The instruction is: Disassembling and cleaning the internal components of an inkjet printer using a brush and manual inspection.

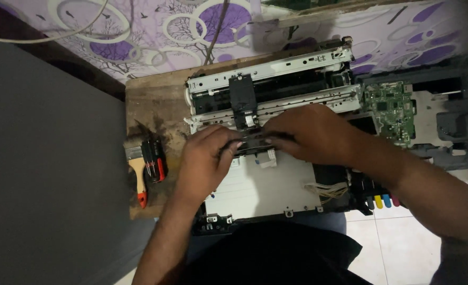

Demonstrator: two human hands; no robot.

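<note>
Nearest you, a dark cloth [276, 253] fills the bottom edge of the view and covers the front of the printer chassis [265, 190]; what lies under it cannot be made out. The chassis is opened, its pale flat metal plate bare, and it rests on a worn wooden tabletop [154, 100].

Your left hand [205, 161] and right hand [310, 132] sit close together over the middle of the plate. Both are clamped on a narrow black strip part [255, 143] that runs between them, fingers curled over its ends. Your hands hide most of it, so its full shape cannot be told.

Beside your left forearm, at the tabletop's edge, lie a brush with a pale wooden handle [138, 174] and a black-and-red screwdriver set [153, 158], touching each other. By your right forearm, a bundle of pale wires [329, 189] leaves the plate, and coloured ink tubes [381, 200] sit near the white tiled floor [397, 248].

Just beyond your hands, a black carriage [243, 95] sits on white metal rails [276, 71]. To the right, a green circuit board [389, 108] lies exposed, then dark grey plastic housing [455, 126], cut off by the frame.

Farthest, a wall covering with purple rings [139, 26] and a white cable [59, 34].
</note>
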